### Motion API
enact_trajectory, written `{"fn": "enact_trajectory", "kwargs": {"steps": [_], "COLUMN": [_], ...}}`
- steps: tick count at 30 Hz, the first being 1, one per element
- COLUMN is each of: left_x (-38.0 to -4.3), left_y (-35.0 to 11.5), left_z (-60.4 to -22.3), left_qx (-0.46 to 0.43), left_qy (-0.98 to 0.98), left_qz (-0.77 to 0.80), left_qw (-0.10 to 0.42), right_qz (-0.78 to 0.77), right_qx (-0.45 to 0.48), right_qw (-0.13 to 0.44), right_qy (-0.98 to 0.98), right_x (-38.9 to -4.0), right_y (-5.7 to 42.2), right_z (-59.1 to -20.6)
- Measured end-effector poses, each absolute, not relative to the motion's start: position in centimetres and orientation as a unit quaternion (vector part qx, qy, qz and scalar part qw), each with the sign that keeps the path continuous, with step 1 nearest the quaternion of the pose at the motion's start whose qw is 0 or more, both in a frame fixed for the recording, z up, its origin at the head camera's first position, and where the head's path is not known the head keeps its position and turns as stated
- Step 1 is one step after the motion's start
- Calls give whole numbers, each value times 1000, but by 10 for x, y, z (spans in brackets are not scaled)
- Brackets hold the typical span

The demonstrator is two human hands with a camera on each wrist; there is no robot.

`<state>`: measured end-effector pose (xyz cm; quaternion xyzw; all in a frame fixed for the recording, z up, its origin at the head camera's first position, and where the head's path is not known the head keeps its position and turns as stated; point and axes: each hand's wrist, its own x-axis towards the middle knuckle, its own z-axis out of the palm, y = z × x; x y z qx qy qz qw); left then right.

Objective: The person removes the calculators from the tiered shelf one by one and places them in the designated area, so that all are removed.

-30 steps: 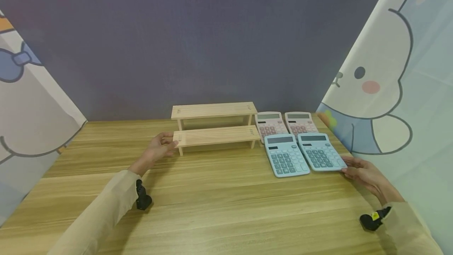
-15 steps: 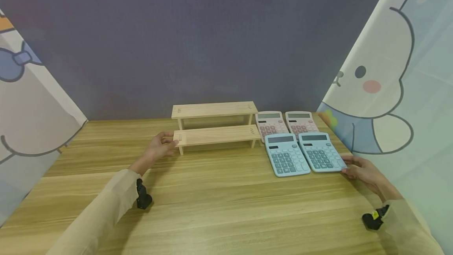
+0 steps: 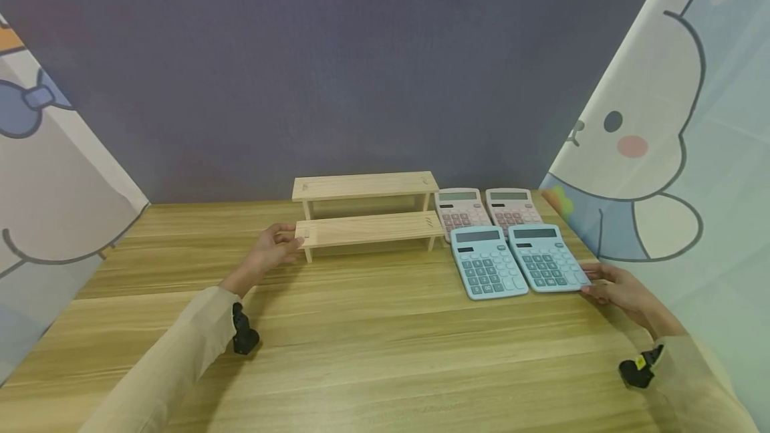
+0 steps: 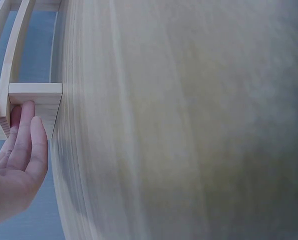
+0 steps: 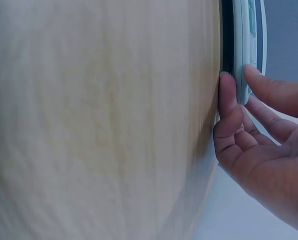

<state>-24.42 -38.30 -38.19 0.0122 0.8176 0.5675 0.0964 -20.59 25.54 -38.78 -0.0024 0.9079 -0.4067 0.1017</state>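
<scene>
A light wooden two-tier shelf stands on the table near the back wall. My left hand holds the left end of its lower board, thumb on top and fingers underneath. To the shelf's right, two blue calculators lie side by side in front of two pink ones. The right blue calculator has its near right corner pinched by my right hand. In the right wrist view the thumb presses its top and a fingertip sits under its edge. The left blue calculator is untouched.
Behind the blue calculators, a left pink calculator and a right pink calculator are partly covered by them. A dark fabric wall rises at the table's back. Cartoon-printed curtains close in both sides of the wooden table.
</scene>
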Motion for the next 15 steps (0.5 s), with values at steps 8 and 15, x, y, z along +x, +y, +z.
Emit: {"fn": "enact_trajectory", "kwargs": {"steps": [8,15], "left_x": [-244,-243], "left_y": [-383,-382], "left_z": [-382,-381], "left_qx": [12,10], "left_qy": [818,817], "left_qz": [567,569], "left_qw": [94,93], "right_qz": [-403,-395], "right_qx": [6,16], "right_qw": [104,111], "right_qy": [909,912], "right_x": [-206,-206], "right_y": [256,254], "right_z": [-389,-388]}}
